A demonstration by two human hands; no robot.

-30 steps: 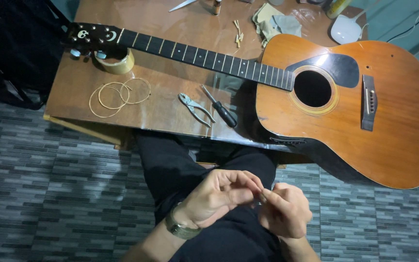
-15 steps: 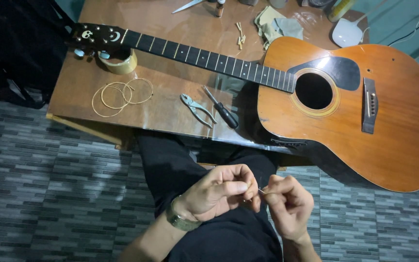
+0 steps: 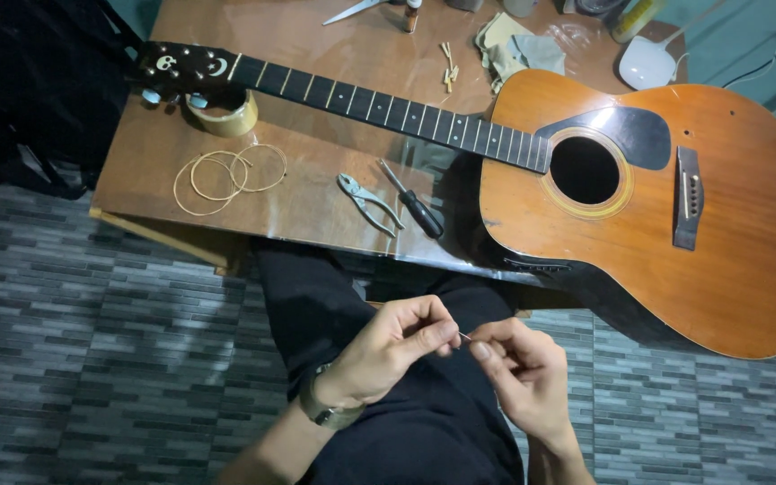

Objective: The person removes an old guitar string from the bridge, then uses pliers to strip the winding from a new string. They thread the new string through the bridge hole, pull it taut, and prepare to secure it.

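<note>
A guitar [image 3: 639, 207] lies across the table [image 3: 316, 202]. Beside its neck: pliers [image 3: 365, 202], a screwdriver [image 3: 415, 202], coiled strings [image 3: 226, 175] and tape [image 3: 224, 112].

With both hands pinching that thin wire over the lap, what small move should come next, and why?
Probably draw the wire straight between the left hand and right hand: both hands pinch it close together, and the guitar on the table shows no strings.

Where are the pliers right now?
The pliers lie on the table, just left of the screwdriver, below the guitar neck.
</note>
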